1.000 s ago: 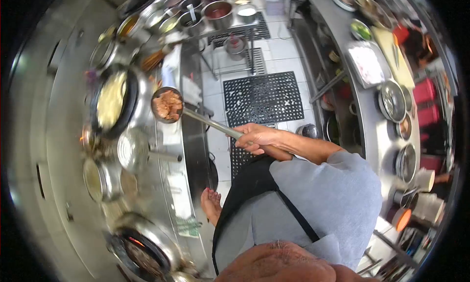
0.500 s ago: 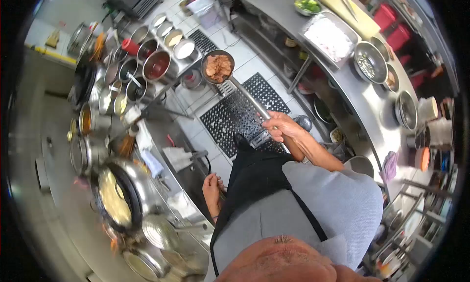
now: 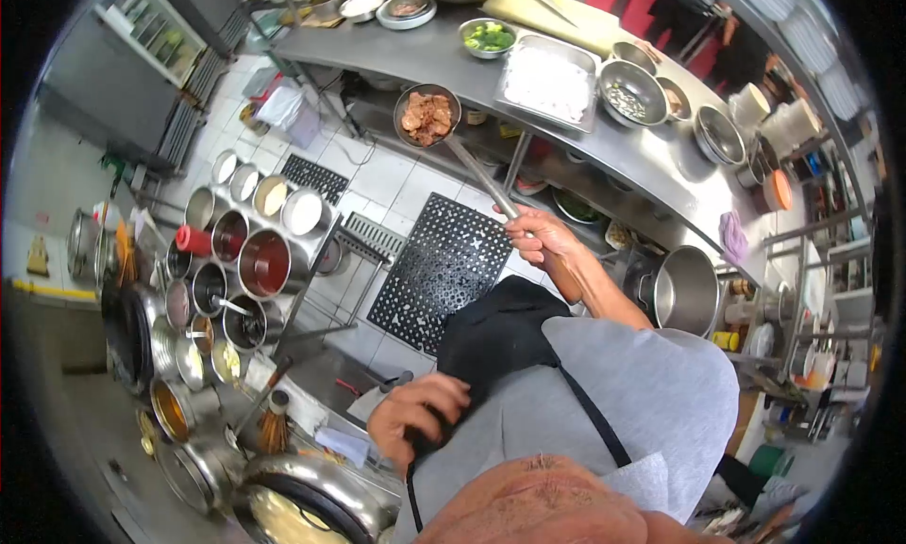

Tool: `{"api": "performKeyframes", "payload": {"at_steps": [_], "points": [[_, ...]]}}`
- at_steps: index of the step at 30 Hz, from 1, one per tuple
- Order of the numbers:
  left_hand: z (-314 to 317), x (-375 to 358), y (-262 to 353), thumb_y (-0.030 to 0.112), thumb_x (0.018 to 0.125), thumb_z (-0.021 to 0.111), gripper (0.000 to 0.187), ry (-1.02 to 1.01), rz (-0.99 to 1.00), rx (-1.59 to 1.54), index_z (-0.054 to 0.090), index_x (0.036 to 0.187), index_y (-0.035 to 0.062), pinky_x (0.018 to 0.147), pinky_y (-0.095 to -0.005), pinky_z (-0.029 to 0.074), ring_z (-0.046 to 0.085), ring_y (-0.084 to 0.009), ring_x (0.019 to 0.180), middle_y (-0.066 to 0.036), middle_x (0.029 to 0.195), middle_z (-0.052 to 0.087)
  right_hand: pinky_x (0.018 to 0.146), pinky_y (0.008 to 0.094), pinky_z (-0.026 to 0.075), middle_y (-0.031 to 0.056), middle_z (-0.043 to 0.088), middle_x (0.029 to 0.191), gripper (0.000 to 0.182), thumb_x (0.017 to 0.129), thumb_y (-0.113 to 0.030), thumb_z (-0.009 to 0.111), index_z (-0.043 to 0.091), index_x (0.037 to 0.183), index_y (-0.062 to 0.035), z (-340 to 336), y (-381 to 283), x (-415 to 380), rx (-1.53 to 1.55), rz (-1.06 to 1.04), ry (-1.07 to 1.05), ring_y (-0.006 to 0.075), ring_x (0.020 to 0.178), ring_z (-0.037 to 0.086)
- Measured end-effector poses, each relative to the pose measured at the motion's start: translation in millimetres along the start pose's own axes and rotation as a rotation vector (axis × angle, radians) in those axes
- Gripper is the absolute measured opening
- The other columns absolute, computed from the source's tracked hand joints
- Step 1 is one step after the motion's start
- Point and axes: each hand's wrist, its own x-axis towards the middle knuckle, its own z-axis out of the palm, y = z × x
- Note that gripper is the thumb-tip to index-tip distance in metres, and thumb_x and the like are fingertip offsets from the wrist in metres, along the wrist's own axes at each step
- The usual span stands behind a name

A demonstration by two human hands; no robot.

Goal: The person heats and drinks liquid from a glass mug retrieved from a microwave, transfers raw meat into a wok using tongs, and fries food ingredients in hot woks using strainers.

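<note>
My right hand (image 3: 540,237) is closed around the metal handle of a long-handled ladle (image 3: 486,179). The ladle's round bowl is held out in front of me and carries browned slices of meat (image 3: 427,118). From this angle, the bowl appears just off the front edge of the steel counter. My left hand (image 3: 415,414) is in front of my apron (image 3: 491,332), its fingers loosely bent and somewhat apart, with nothing visible in them. It is a little blurred.
Along the right runs a steel counter (image 3: 670,181) with a bowl of green vegetables (image 3: 489,37), a white-filled tray (image 3: 547,80) and a knife on a cutting board. Sauce pots (image 3: 267,263) stand at left, near a wok (image 3: 283,516). A perforated mat (image 3: 439,261) covers part of the tiled floor.
My view and body have turned right, toward the counter. The ladle with the meat has swung along, closer to the counter edge. My left hand has risen from beside the stove to my apron.
</note>
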Motion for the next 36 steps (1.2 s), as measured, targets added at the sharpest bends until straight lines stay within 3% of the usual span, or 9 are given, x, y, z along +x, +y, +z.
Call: {"api": "performKeyframes", "payload": {"at_steps": [2, 7, 14, 19, 22, 26, 27, 31, 36], "points": [[-26, 17, -4, 0.055, 0.092, 0.058, 0.054, -0.272, 0.206, -0.157, 0.066, 0.084, 0.0023, 0.084, -0.0544, 0.044, 0.056, -0.0342, 0.094, -0.015, 0.093, 0.063, 0.033, 0.0228, 0.029, -0.0026, 0.043, 0.066, 0.036, 0.09, 0.0, 0.055, 0.048, 0.125, -0.0061, -6, -7, 1, 0.009, -0.044, 0.024, 0.0044, 0.041, 0.036], [-35, 44, 13, 0.055, 0.094, 0.056, 0.056, -0.162, 0.054, -0.049, 0.071, 0.085, 0.0016, 0.068, -0.0367, 0.047, 0.057, -0.0272, 0.081, -0.019, 0.092, 0.068, 0.032, 0.0218, 0.029, -0.0029, 0.042, 0.065, 0.04, 0.09, 0.0, 0.055, 0.046, 0.129, -0.0046, -26, -37, -1, 0.129, -0.151, -0.008, 0.0033, 0.04, 0.035], [-46, 97, -6, 0.05, 0.097, 0.054, 0.058, -0.107, 0.115, -0.098, 0.069, 0.074, -0.0011, 0.078, -0.0448, 0.049, 0.059, -0.0306, 0.083, -0.019, 0.084, 0.068, 0.032, 0.0209, 0.031, -0.005, 0.04, 0.065, 0.039, 0.091, -0.004, 0.056, 0.047, 0.129, -0.004, -67, -115, 3, 0.133, -0.385, 0.046, 0.0028, 0.042, 0.033], [-79, 146, -21, 0.047, 0.097, 0.056, 0.057, -0.199, -0.001, -0.106, 0.067, 0.069, -0.0019, 0.067, -0.0443, 0.051, 0.057, -0.0245, 0.055, -0.015, 0.071, 0.065, 0.031, 0.0222, 0.032, -0.0028, 0.044, 0.068, 0.041, 0.09, -0.003, 0.056, 0.048, 0.13, -0.0023, -119, -172, -2, 0.078, -0.619, 0.204, 0.004, 0.042, 0.034], [-70, 171, -41, 0.05, 0.094, 0.058, 0.057, 0.141, -0.201, 0.246, 0.069, 0.072, -0.001, 0.068, -0.0445, 0.051, 0.06, -0.0263, 0.057, -0.015, 0.071, 0.065, 0.032, 0.0225, 0.035, -0.0012, 0.046, 0.066, 0.047, 0.088, -0.004, 0.057, 0.047, 0.134, -0.0022, -141, -210, -8, -0.154, -0.688, 0.575, 0.0053, 0.042, 0.039], [-85, 222, -72, 0.036, 0.093, 0.063, 0.043, -0.006, -0.282, 0.297, 0.065, 0.067, 0.002, 0.083, -0.0505, 0.05, 0.065, -0.0304, 0.079, -0.015, 0.074, 0.066, 0.037, 0.0312, 0.043, 0.0052, 0.056, 0.061, 0.056, 0.084, -0.007, 0.06, 0.046, 0.138, 0.0036, -212, -241, -8, -0.83, -0.783, 1.083, 0.0127, 0.049, 0.054], [-92, 220, -75, 0.022, 0.09, 0.063, 0.033, -0.037, -0.269, 0.243, 0.062, 0.065, 0.0023, 0.087, -0.052, 0.048, 0.064, -0.0311, 0.083, -0.015, 0.073, 0.065, 0.049, 0.0388, 0.05, 0.0156, 0.064, 0.067, 0.056, 0.081, -0.008, 0.059, 0.049, 0.134, 0.0052, -219, -249, -16, -0.867, -0.694, 1.148, 0.0255, 0.056, 0.063], [-122, 227, -80, 0.006, 0.077, 0.056, 0.013, -0.277, -0.128, -0.087, 0.067, 0.073, -0.0002, 0.078, -0.0496, 0.051, 0.059, -0.0297, 0.071, -0.013, 0.069, 0.06, 0.076, 0.0453, 0.052, 0.0322, 0.064, 0.088, 0.057, 0.079, -0.003, 0.056, 0.048, 0.134, 0.0055, -290, -260, -14, -1.436, -0.796, 1.301, 0.0475, 0.082, 0.065], [-114, 238, -83, 0.015, 0.082, 0.061, 0.019, -0.127, -0.218, -0.009, 0.07, 0.08, -0.0022, 0.076, -0.0472, 0.052, 0.059, -0.0276, 0.069, -0.014, 0.07, 0.061, 0.068, 0.0451, 0.053, 0.0286, 0.066, 0.085, 0.054, 0.08, 0.0, 0.056, 0.049, 0.134, 0.0037, -274, -262, -12, -1.415, -0.785, 1.407, 0.0437, 0.075, 0.065]]}}
